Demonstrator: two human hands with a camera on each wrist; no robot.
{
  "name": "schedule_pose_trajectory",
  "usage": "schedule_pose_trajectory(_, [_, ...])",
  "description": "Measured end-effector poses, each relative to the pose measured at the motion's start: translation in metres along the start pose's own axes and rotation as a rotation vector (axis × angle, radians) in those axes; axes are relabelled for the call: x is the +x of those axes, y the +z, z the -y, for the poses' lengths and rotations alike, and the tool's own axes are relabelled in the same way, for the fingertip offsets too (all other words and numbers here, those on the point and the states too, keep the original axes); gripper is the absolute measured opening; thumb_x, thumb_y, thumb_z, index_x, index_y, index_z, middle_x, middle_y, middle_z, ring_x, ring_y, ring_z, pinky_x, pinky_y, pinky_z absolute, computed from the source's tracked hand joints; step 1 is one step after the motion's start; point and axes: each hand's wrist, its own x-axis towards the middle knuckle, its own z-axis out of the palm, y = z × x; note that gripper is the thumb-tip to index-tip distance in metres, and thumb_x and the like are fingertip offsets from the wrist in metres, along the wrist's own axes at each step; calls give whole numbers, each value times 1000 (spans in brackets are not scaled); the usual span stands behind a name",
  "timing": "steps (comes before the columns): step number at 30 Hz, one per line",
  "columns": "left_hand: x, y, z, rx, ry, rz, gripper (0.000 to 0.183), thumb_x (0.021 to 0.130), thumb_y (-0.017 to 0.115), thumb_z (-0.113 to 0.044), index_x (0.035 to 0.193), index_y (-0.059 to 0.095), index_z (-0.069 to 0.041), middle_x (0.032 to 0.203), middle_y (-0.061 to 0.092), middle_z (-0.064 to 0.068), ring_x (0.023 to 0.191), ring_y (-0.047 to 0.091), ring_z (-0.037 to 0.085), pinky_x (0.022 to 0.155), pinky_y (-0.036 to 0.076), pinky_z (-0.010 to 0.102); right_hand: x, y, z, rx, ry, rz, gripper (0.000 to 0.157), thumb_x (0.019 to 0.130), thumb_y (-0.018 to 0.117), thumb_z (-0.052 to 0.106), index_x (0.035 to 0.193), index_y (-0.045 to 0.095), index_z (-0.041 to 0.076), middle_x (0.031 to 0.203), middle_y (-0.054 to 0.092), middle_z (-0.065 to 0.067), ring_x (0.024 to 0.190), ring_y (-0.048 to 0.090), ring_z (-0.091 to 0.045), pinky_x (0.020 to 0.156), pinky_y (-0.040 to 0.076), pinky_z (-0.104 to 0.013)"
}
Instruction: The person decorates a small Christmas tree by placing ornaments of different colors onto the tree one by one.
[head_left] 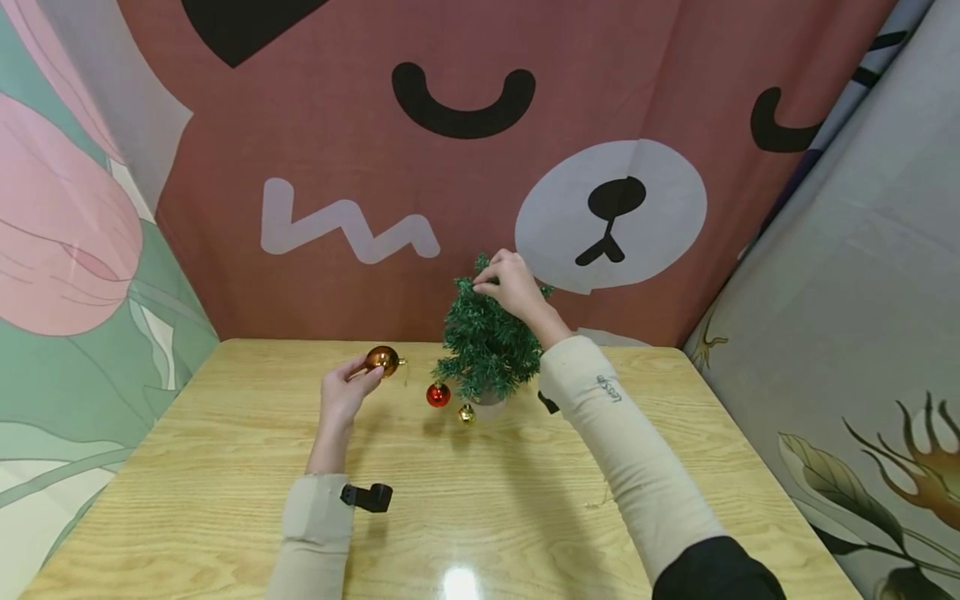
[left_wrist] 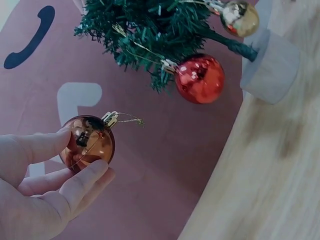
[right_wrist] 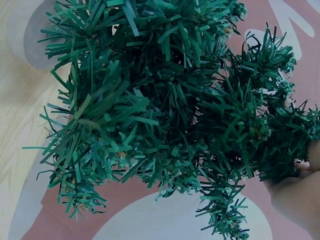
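Note:
My left hand [head_left: 345, 395] holds a shiny copper-coloured Christmas bauble [head_left: 381, 361] between thumb and fingers, left of a small artificial Christmas tree [head_left: 486, 337]. In the left wrist view, a thin gold string [left_wrist: 131, 119] hangs from the bauble's cap. High on the tree, my right hand [head_left: 516, 287] pinches a branch tip; the right wrist view shows only part of this hand [right_wrist: 296, 202] beside the green needles. A red bauble [head_left: 438, 394] and a smaller gold bauble [head_left: 467, 414] hang from the tree's low left branches.
The tree's pale pot [head_left: 492, 408] stands on a light wooden table [head_left: 420, 492], near its back edge. Behind it hangs a brown cloth [head_left: 337, 292] with a bear print. Printed cloths also close off both sides. A thin gold string [head_left: 600, 503] lies near the right forearm.

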Motion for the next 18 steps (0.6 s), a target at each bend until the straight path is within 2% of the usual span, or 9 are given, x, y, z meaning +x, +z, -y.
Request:
schedule_pose_trajectory(6, [-2, 5, -7, 18, 26, -15, 46, 84, 61, -2, 125, 44, 10, 118, 49, 28, 73, 57, -3, 70, 46, 14, -1, 0, 0, 15, 6, 0, 18, 84, 62, 16, 96, 70, 5, 103, 49, -12, 96, 43, -25, 85, 35, -38])
schedule_pose_trajectory(13, [-4, 12, -20, -20, 53, 3, 48, 83, 62, -1, 126, 44, 8, 121, 48, 25, 78, 57, 0, 72, 46, 15, -2, -1, 0, 29, 25, 2, 18, 84, 62, 16, 96, 70, 5, 103, 49, -11, 97, 42, -26, 83, 36, -38])
schedule_pose_trajectory(18, [-7, 15, -29, -13, 41, 7, 49, 84, 61, -3, 128, 43, 5, 122, 49, 20, 91, 56, 9, 74, 45, 15, -3, -1, -1, 32, 36, 6, 18, 85, 61, 17, 96, 70, 6, 103, 48, -11, 96, 41, -25, 81, 37, -37])
